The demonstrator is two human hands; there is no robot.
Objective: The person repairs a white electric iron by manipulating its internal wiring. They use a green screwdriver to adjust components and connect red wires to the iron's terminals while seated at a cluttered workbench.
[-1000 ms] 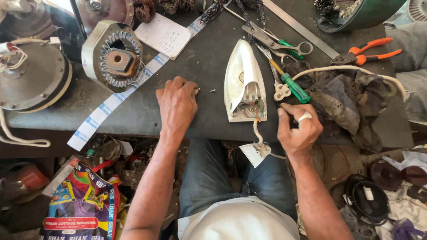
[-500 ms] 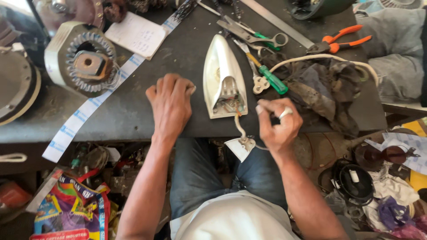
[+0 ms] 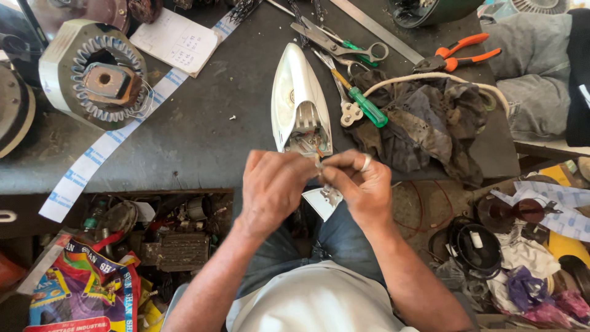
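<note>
Iron point(image 3: 297, 98) on bench, touching both hands' fingertips at rear.

One head camera looked straight down from close above. It faced the bench point(image 3: 203, 132) edge and the lap.

The iron point(image 3: 298, 101) lies in the middle of the table point(image 3: 203, 132). Both hands meet at its near end, the left hand point(image 3: 270, 187) left of the right hand point(image 3: 362, 184). Right of the iron lie a screwdriver point(image 3: 362, 101) and a heap of cloth point(image 3: 430, 126). Far left of the iron sits a motor part point(image 3: 95, 74). Behind the iron, a little to its right, lie scissors point(image 3: 335, 42).
</note>
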